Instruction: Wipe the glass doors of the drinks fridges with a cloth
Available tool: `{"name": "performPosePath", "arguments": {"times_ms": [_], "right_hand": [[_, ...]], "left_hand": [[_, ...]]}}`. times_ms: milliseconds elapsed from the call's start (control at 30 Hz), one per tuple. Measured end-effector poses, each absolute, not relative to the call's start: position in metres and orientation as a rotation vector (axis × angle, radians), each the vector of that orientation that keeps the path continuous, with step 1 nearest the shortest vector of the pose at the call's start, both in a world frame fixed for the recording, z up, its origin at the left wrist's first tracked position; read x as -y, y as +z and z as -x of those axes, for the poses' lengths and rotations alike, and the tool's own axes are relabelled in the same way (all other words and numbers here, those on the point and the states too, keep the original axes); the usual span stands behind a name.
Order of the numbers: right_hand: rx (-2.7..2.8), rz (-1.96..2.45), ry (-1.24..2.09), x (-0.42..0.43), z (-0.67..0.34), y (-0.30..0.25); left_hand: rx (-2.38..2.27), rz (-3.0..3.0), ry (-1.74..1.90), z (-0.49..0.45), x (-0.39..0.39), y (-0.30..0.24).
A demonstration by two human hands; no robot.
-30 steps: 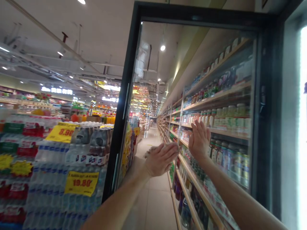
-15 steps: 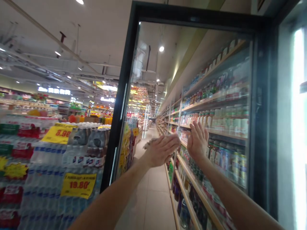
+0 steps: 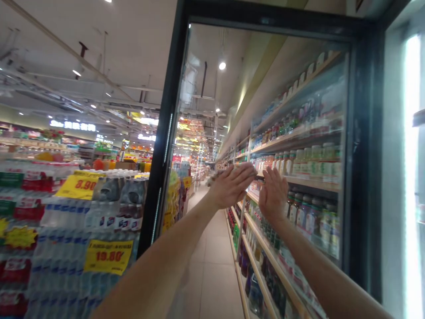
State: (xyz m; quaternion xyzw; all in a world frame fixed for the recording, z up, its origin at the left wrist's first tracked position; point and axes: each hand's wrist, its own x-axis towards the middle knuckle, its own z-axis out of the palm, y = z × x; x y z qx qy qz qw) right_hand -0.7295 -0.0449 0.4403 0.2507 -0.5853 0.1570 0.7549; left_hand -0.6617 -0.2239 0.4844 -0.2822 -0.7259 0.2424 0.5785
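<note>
Before me stands an open glass door (image 3: pixel 170 106) in a black frame. My left hand (image 3: pixel 232 186) presses a light, crumpled cloth (image 3: pixel 212 179) flat against the pane. Most of the cloth is hidden under its fingers. Just to the right, my right hand (image 3: pixel 274 195) is held up with its fingers extended and nothing in it, its palm toward the pane. Whether its palm touches the glass I cannot tell.
Shelves of bottled drinks (image 3: pixel 310 161) show through the pane on the right. At left, bottle packs (image 3: pixel 63 217) are stacked high with yellow price signs (image 3: pixel 108 257). A tiled aisle floor (image 3: pixel 212 252) runs away between them. A bright light strip (image 3: pixel 411 177) stands far right.
My left hand has slid up and slightly right over the glass with the cloth, closer to my right hand. The right hand stays nearly in place.
</note>
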Motion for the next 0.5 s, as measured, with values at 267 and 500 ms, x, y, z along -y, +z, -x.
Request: {"name": "performPosePath", "arguments": {"times_ms": [267,500], "right_hand": [[1.295,-0.527,0.362,0.048,0.724,0.441],[1.271,-0.561,0.369,0.044,0.726,0.441]], "left_hand": [[1.439,-0.031,-0.129,0.648,0.300,0.543],[1.690,0.608,0.504,0.661,0.210,0.501]]}}
